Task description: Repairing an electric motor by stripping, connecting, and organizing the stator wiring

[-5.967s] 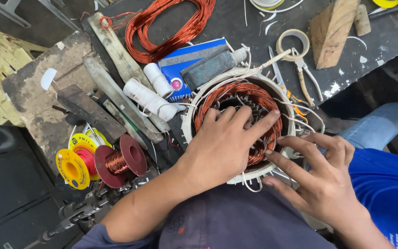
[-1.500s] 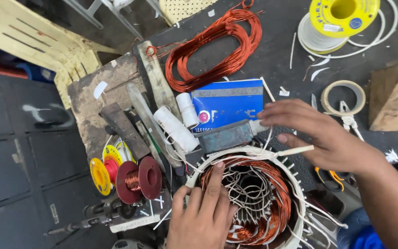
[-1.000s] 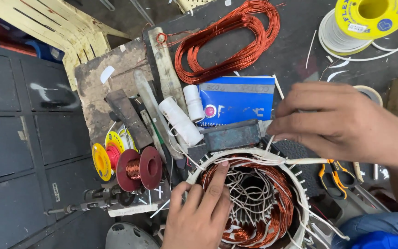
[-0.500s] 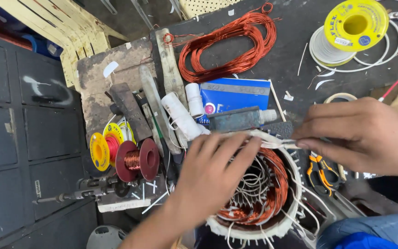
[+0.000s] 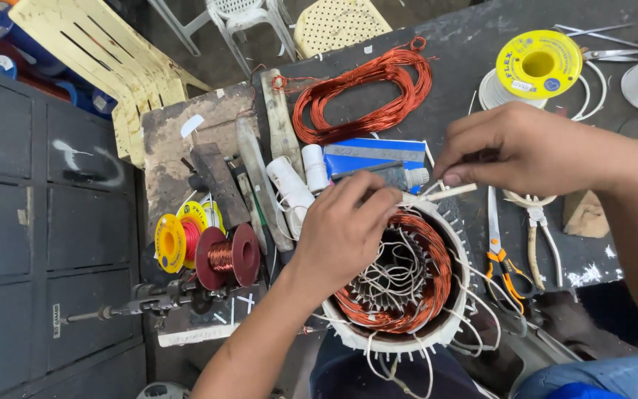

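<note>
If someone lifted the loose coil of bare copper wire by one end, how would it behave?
The orange-red copper wire coil would probably sag and spread, since only one small tie shows at its left end. Its many thin strands suggest it bends easily, yet it is likely heavy for its bulk.

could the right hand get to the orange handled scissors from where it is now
Probably yes. The right hand hovers at the stator's upper rim, pinching a thin white sleeve. The orange-handled scissors lie just below it on the bench, uncovered, beside the pliers. It would need to release the sleeve first.
</note>
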